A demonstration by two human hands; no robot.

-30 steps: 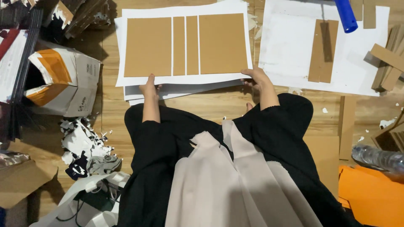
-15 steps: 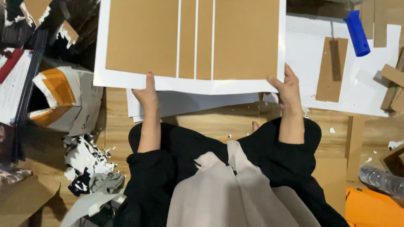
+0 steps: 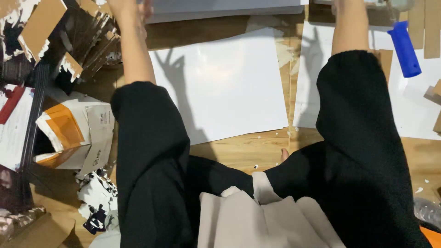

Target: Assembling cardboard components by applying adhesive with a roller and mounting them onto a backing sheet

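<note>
Both arms have swung the white board (image 3: 229,7) up since 0.5 s back, baring another white sheet (image 3: 229,87) on the floor. Left hand (image 3: 131,7) pinches its edge; right grip's cropped, can't tell. Mid-lift; steadiness needed.

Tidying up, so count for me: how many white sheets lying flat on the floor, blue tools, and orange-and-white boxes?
White sheets: 2
Blue tool: 1
Orange-and-white box: 1
Total: 4

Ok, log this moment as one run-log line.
left hand: raised, on lifted board's edge | right hand: out of frame | floor: white sheet, blue handle
</note>
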